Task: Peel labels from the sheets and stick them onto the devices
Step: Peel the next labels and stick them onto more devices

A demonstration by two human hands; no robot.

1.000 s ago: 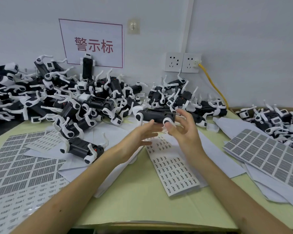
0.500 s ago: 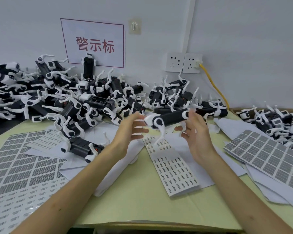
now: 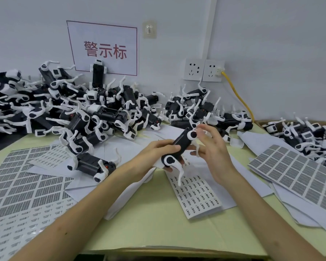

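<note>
Black-bodied device (image 3: 181, 143) with white legs is held just above the middle of the worktop (image 3: 158, 223). Long axis is set diagonally: near end low and to the left, far end raised and pointed right toward the wall. One white leg is seen hanging down from the near end.

Left grip (image 3: 156, 153) is wrapped round the lower half of the body. Right grip (image 3: 215, 149) is placed at the upper end with fingers spread and blurred; whether anything is pinched cannot be told.

Worktop is pale green and largely covered with loose white paper. Wall behind is white. One sign with red characters (image 3: 104, 48), two sockets (image 3: 203, 69) and one yellow cable (image 3: 237, 95) are seen on it.

Count:
- Label sheets: four made out. These are the large left sheet (image 3: 17, 185), a small sheet (image 3: 51, 159) behind it, the centre strip (image 3: 196, 193) under the hands and the right sheet (image 3: 294, 176).
- Device piles: three, namely the left pile (image 3: 73, 110), the middle pile (image 3: 199, 110) and the right pile (image 3: 299, 132). Units per pile are too tangled to be counted.
- One single unit (image 3: 92, 164) is laid on paper near the left pile.
</note>
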